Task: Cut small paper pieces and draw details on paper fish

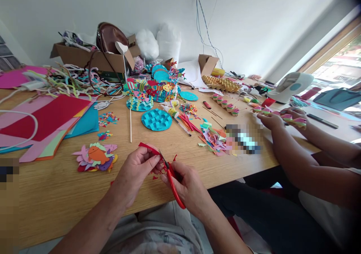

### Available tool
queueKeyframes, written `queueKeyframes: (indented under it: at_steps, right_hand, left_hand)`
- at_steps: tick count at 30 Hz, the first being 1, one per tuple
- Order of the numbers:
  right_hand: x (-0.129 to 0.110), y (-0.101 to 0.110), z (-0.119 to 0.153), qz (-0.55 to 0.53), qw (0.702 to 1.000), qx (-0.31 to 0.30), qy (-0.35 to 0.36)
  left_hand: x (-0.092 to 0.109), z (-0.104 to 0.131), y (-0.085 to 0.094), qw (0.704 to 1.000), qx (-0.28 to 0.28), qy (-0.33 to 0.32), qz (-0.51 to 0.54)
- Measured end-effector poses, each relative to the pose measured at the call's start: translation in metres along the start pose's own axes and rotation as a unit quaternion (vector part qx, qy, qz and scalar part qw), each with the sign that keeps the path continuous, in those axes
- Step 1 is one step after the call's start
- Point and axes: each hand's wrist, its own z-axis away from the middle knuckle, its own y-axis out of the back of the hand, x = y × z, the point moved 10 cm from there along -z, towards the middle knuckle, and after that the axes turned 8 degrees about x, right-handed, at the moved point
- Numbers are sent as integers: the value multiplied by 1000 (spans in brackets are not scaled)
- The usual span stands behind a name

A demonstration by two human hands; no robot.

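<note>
My left hand (141,163) pinches a narrow strip of red paper (147,147) above the table's front edge. In my right hand (188,182) is a pair of scissors with red handles (175,189); the dark blades (163,158) point up and left, meeting the paper close to my left fingertips. Small red paper scraps (155,177) lie on the table beneath my hands. To the left of my left hand sits a pile of paper fish cutouts (97,154), an orange one on top. Colourful paper scraps (213,137) are heaped to the right.
A co-worker's hands (272,120) hold a decorated egg-carton strip (295,121) at right. Coloured paper sheets (47,122) cover the left side. A blue scalloped disc (156,119), a white stick (130,124) and a pen (182,127) lie ahead. Behind stands a cardboard box (84,60).
</note>
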Motion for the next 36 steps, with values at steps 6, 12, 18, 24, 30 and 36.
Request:
queueKeyframes:
  at_steps: [6,12,18,24,30,36]
  right_hand:
    - [1,0,1,17,1000,-7,6]
    - [6,0,3,37,999,-16,2]
    - [15,-8,5,-28,998,-38,-43]
    - [19,-13,4,-72,995,-34,-64]
    - [13,-14,6,-66,996,-55,-38]
    - [11,-13,8,-55,996,-62,-31]
  left_hand:
    - [4,-1,1,999,9,-17,-31]
    - [10,-3,1,996,-2,-60,-61]
    - [6,0,5,998,9,-53,-30]
    - [-4,2,-2,999,-18,-32,-33]
    - [1,1,-4,995,-39,-52,-75]
    - [3,5,-7,992,-61,-60,-98]
